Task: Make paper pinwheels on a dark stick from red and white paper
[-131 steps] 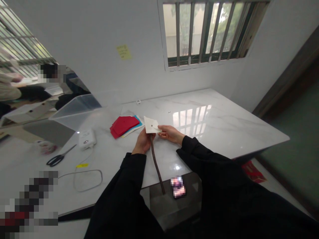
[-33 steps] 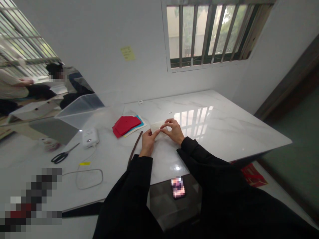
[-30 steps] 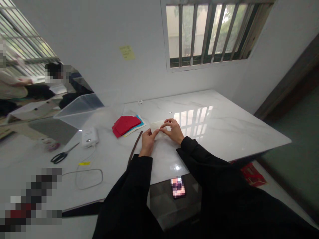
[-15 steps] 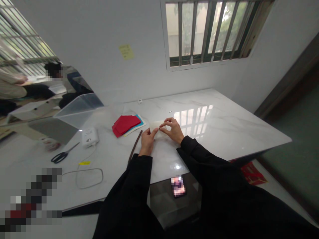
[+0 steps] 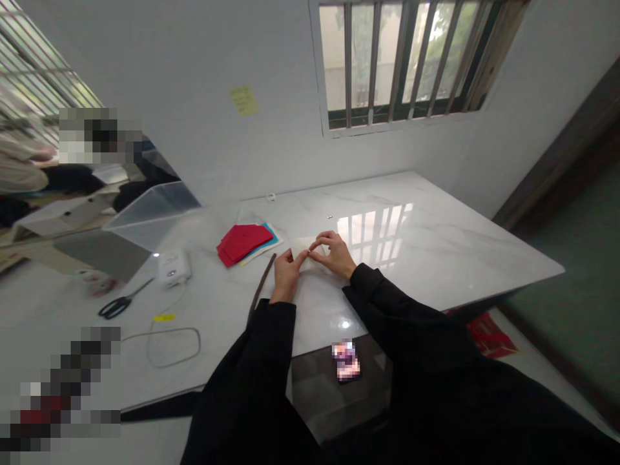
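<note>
My left hand point(image 5: 285, 279) and my right hand point(image 5: 338, 256) meet over the marble-patterned table, both closed in a pinch with the fingertips almost touching. Whatever tiny thing lies between the fingertips is too small to name. A thin cream-coloured sheet point(image 5: 302, 243) shows just behind and between the fingers; I cannot tell whether it is held or lies on the table. Left of my left hand are a dark brown strip point(image 5: 263, 283) and a stack of red sheets point(image 5: 245, 243) over blue and pale ones.
Black-handled scissors point(image 5: 116, 306), a white device point(image 5: 173, 267) with a looped cable, and a clear plastic box point(image 5: 150, 210) are on the left. A lit phone point(image 5: 346, 361) is below the table's front edge point(image 5: 320, 349). Other people sit at the far left.
The fingertips have shifted very slightly while the hands keep their pinch in the same place. The view has moved a little; the objects on the table are unchanged.
</note>
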